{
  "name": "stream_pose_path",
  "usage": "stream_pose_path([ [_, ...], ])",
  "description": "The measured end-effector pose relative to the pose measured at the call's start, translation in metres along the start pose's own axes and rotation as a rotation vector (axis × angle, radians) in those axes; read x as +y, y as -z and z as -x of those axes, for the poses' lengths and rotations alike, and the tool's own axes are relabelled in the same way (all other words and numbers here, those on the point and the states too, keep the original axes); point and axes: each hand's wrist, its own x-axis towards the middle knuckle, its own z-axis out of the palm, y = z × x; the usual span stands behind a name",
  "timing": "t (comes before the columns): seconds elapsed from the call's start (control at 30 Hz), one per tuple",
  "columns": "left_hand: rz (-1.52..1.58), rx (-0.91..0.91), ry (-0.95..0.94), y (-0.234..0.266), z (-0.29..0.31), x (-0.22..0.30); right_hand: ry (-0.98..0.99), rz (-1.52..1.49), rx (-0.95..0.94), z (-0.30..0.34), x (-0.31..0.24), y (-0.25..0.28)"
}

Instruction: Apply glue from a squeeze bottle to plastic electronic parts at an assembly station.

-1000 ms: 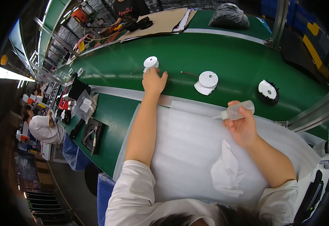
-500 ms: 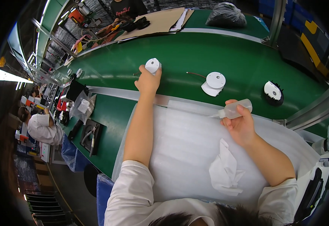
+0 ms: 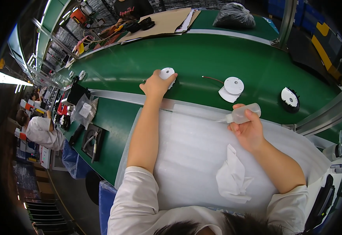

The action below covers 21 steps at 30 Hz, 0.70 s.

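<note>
On the green conveyor belt, my left hand is closed round a white round plastic part, its fingers and thumb on either side. My right hand grips a translucent squeeze bottle, tilted so its thin nozzle points left over the foam-covered bench. Farther right on the belt lies a similar white part with a thin red wire trailing left. Beyond it, another white piece sits in a black ring-shaped housing. A crumpled white cloth or tissue lies on the white foam sheet between my forearms.
A metal rail runs between belt and bench. To the left are a clear plastic bag and a black tray with a tool. Cardboard and a dark bag lie across the belt. A person sits far left.
The white parts on the belt have shifted right. My left hand has moved slightly right and nearer with its part, while the right hand with the bottle has barely moved.
</note>
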Motion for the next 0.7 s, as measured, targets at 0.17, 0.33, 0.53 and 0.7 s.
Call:
stream_pose_path([
  [0.17,-0.102,0.008,-0.080,-0.002,-0.002,0.003,-0.001,-0.002,0.002,0.000,-0.001,-0.001],
  [0.33,0.014,0.117,-0.129,-0.007,0.000,0.003,0.003,-0.007,0.008,0.001,-0.001,-0.002],
  [0.53,0.162,0.245,-0.184,-0.014,0.000,0.002,0.013,-0.008,0.004,0.001,0.000,-0.001],
  [0.7,0.221,0.300,-0.215,-0.012,0.001,0.005,0.016,-0.010,0.024,0.002,-0.002,-0.005],
])
